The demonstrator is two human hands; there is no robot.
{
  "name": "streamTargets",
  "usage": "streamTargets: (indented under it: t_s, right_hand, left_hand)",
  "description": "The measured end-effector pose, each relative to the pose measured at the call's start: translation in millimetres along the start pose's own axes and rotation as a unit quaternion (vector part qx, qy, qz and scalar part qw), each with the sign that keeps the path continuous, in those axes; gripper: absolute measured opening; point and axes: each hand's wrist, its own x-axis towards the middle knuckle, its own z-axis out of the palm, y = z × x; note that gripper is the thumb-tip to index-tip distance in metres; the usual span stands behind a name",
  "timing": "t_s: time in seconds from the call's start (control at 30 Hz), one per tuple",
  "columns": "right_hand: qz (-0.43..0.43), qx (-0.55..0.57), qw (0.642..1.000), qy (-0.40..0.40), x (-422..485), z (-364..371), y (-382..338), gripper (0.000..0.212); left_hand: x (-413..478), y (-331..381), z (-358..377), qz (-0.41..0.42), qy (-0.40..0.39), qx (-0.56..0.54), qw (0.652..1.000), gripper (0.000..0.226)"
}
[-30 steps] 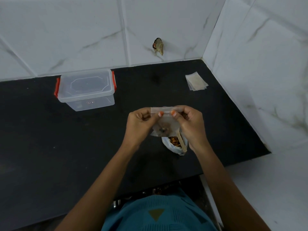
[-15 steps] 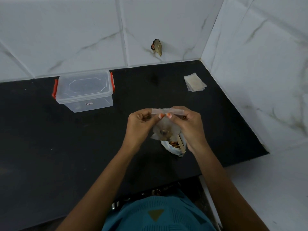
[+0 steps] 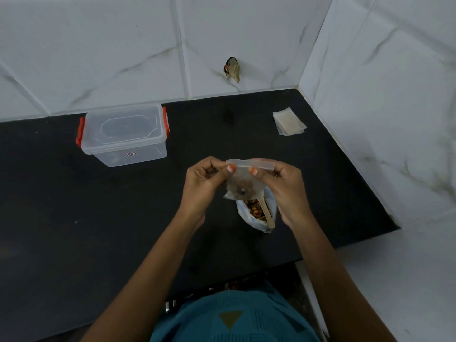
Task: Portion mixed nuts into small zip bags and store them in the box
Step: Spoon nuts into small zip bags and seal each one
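A small clear zip bag (image 3: 243, 185) with a few nuts at its bottom hangs above the black counter. My left hand (image 3: 204, 181) pinches the left end of its top strip and my right hand (image 3: 283, 186) pinches the right part, thumbs close together. Just below it stands an open white bag of mixed nuts (image 3: 257, 213) with a wooden stick (image 3: 267, 213) leaning in it. The clear storage box (image 3: 124, 134) with red clips sits lidded at the back left.
A small stack of empty zip bags (image 3: 289, 122) lies at the back right near the corner. White marble-pattern tiles wall in the counter (image 3: 74, 218) behind and on the right. A dark scrap (image 3: 232, 69) sticks to the back wall.
The two thumbs have drawn slightly apart along the bag's top strip. The bag stays held above the nut bag; the view has shifted slightly.
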Motion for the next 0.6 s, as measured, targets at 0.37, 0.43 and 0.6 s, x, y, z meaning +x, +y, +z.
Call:
streamTargets:
  t_s: [0.37,0.43,0.6]
  right_hand:
    - [0.003,0.017,1.000,0.019,13.2,5.8,-1.3,0.014]
    - [0.005,0.006,1.000,0.004,16.1,6.0,-1.5,0.012]
    - [0.024,-0.036,0.998,-0.048,26.8,3.4,1.6,0.011]
  left_hand:
    - [9.2,-2.9,3.8,-0.014,-0.003,0.015,1.000,0.013]
    - [13.0,-3.6,3.3,-0.008,0.018,0.021,1.000,0.013]
    - [24.4,-9.4,1.0,-0.009,0.057,0.011,0.998,0.012]
